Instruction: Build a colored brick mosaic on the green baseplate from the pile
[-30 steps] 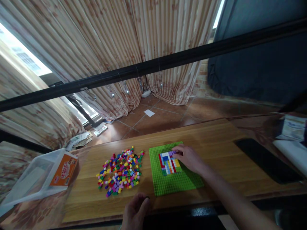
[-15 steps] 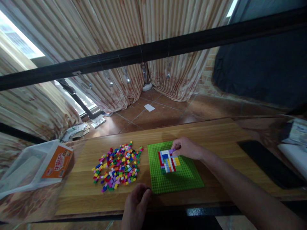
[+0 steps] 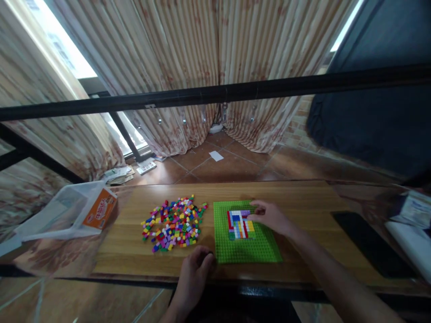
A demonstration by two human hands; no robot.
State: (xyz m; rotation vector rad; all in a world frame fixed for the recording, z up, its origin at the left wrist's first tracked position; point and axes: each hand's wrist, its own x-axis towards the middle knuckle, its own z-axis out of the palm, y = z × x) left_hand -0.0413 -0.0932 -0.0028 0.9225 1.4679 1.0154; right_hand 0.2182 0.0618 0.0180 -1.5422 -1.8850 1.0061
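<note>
A flat green baseplate (image 3: 249,253) lies on the wooden board, bearing a low block of toy bricks (image 3: 237,219) in red, white, blue, purple, yellow and other colours. At the block's far right corner is my right hand (image 3: 271,218), its thumb and index finger spread apart beside the purple brick (image 3: 245,213); nothing shows between them. My left hand (image 3: 198,269) rests curled at the near left corner of the plate, and whatever its fingers may hold is hidden. Left of the plate spreads a pile of small loose bricks (image 3: 177,224) in mixed colours.
A translucent plastic bin (image 3: 65,208) with an orange label stands at the far left. A dark flat slab (image 3: 372,242) lies on the right of the wooden board (image 3: 121,251). Beyond the board, a black metal bar (image 3: 188,98) runs across in front of curtains.
The view has tilted and shifted, so everything sits somewhat differently in the picture. My right hand's thumb and index finger have parted from the pinch at the block's corner. My left hand stays curled.
</note>
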